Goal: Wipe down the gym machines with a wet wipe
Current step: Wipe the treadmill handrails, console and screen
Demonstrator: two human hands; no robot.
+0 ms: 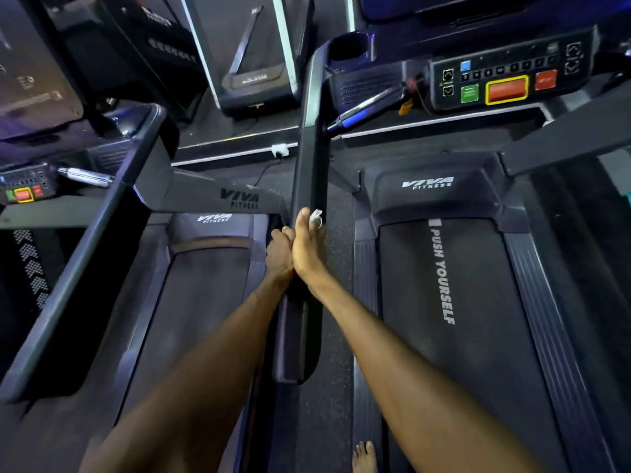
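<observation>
A small crumpled white wet wipe (316,215) is seen pressed against the long dark padded side handrail (309,186) of the right-hand treadmill, partway along its length. It is held under the fingers of the right hand (306,249), which lie fairly straight along the rail; only a corner of the wipe shows past them. The left hand (280,256) is set just beside, touching the right, its grip wrapped round the rail from the left side. Both forearms are stretched forward. The rail-wiping step is judged to be in hand. The next move likely calls for a slide along the rail toward the black button console (505,78), pressure kept.
</observation>
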